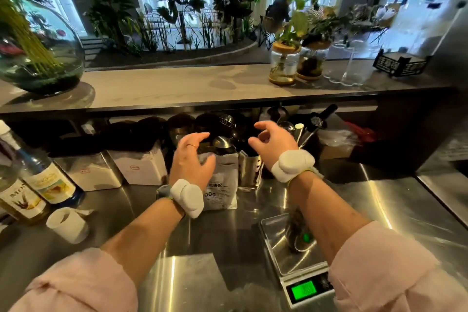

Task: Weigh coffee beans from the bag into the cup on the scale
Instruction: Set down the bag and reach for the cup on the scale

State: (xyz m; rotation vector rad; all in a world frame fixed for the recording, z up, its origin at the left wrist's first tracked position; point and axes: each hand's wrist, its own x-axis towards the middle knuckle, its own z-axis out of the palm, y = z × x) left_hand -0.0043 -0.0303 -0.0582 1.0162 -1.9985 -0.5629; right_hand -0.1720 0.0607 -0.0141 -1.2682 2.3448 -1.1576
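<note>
Reach stage: released left hand (pixel 191 157) and right hand (pixel 272 142) at grey paper coffee bag (pixel 222 185), countertop rear; grasp needed next

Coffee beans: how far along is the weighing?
Done: the scale is lit, with the cup on it. In hand: the left hand and right hand reach toward the upright bag, holding nothing. Left: lifting the bag, pouring beans, checking the display.
</note>
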